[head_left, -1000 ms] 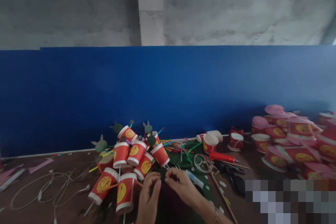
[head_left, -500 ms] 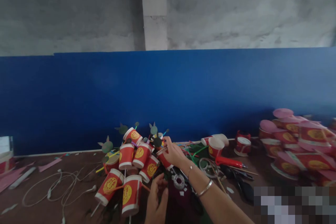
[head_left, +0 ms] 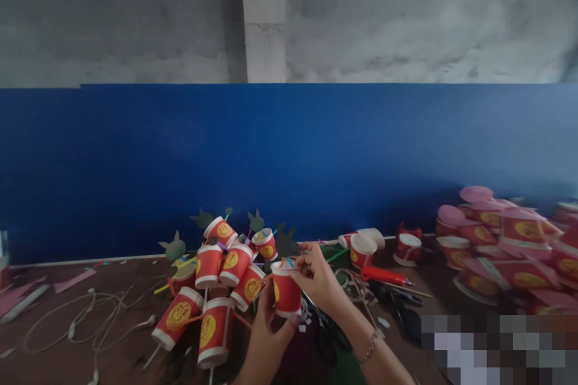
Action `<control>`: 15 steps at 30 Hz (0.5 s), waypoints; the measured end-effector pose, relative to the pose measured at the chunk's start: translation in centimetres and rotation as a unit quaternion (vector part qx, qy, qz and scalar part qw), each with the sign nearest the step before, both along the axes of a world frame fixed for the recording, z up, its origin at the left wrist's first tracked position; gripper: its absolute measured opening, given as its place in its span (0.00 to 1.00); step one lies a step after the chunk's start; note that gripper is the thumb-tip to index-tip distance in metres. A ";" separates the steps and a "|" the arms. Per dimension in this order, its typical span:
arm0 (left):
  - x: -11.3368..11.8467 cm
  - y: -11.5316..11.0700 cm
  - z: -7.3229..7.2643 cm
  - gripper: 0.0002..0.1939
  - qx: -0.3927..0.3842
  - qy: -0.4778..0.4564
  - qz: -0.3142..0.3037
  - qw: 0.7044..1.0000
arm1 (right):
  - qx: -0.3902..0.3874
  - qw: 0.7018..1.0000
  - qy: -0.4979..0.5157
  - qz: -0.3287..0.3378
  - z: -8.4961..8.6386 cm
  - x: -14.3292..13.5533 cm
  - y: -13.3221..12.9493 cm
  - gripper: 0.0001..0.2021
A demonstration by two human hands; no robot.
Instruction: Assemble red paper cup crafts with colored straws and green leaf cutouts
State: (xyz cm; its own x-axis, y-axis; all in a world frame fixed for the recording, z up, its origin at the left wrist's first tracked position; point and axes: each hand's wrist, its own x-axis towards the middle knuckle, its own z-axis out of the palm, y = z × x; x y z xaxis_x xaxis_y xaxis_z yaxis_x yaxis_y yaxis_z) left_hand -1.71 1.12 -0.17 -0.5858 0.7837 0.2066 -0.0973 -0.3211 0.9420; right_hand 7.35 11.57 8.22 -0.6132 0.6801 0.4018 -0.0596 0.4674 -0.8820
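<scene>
text: none legible | red cups (head_left: 222,326): round yellow emblems (head_left: 208,330), markings too blurred

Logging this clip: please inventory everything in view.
Held cup: one, red-white, between hands
Piled cups: several, red-white, centre-left
Eared cutouts: several, grey-green, around pile
Loose cups: several, red-white, centre-right
Pink-trimmed cups: many, red-pink, far right
Red tool: one, red, centre-right
Dark items: several, black, below red tool
Earphones: one pair, white, left
Paper pieces: several, pink, left
Table: one, brown, beneath
Panel: one, blue, behind
Wall: one, grey, above panel
Left hand: one, around held cup
Right hand: one, at its rim
</scene>
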 end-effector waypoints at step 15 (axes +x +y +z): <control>1.1 1.5 0.6 0.30 -0.015 -0.163 0.050 0.985 | -0.101 0.989 -0.027 -0.101 0.8 3.8 4.2 0.10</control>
State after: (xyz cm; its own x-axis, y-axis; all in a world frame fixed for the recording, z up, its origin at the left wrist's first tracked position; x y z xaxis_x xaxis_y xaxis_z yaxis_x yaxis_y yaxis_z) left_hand -0.57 2.63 0.46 -0.6920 0.7214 -0.0277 -0.3660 -0.3174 0.8748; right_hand 11.11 15.76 9.04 -0.4732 0.8541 0.2158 0.0678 0.2796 -0.9577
